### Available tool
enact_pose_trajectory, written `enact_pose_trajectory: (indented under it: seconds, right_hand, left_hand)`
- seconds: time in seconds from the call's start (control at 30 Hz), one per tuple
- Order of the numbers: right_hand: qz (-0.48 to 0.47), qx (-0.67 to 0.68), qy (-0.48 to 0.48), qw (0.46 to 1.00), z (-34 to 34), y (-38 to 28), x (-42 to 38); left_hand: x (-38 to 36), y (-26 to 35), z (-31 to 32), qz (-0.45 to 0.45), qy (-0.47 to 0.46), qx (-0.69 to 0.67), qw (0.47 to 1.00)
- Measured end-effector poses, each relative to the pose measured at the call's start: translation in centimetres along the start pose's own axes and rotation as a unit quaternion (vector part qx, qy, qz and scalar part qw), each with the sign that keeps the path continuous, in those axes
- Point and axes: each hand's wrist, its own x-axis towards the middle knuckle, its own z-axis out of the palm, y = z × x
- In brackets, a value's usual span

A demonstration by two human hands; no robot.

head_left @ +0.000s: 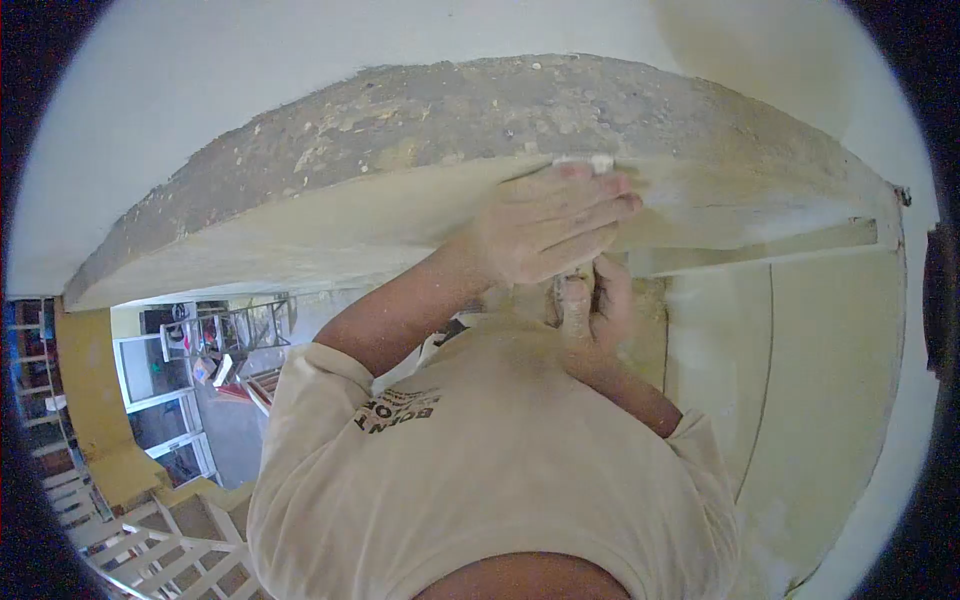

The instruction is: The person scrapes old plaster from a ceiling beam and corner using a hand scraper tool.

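Observation:
My left hand (555, 225) reaches up to the lower edge of the rough grey band on the wall (500, 105). Its fingers lie long and close together, pressing a small white piece (583, 162) that shows past the fingertips; it looks like a folded sheet or pad. Just below, my right hand (600, 305) is closed with the thumb up. Something pale and yellowish (586, 270) shows between the two hands, too covered to name. The smooth cream surface (400, 225) under the band runs behind both hands.
A cream panel with vertical seams (820, 370) stands at the right, below a narrow ledge (770, 247). Down at the left are a white-framed window (160, 390), a metal ladder-like frame (255, 322), piled items and a white slatted railing (165, 550).

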Motion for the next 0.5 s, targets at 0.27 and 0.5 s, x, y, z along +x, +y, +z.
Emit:
enact_pose_trajectory:
  seconds: [0.27, 0.5]
  right_hand:
    - [-0.030, -0.080, -0.009, 0.996, -1.3, 1.3, -0.8]
    - [-0.008, -0.035, -0.014, 0.999, -1.5, 2.4, -1.6]
  left_hand:
    - [-0.4, 0.5, 0.8, -0.024, 0.037, -0.016, 0.999]
    - [-1.4, 0.7, 1.7, -0.035, 0.029, -0.063, 0.997]
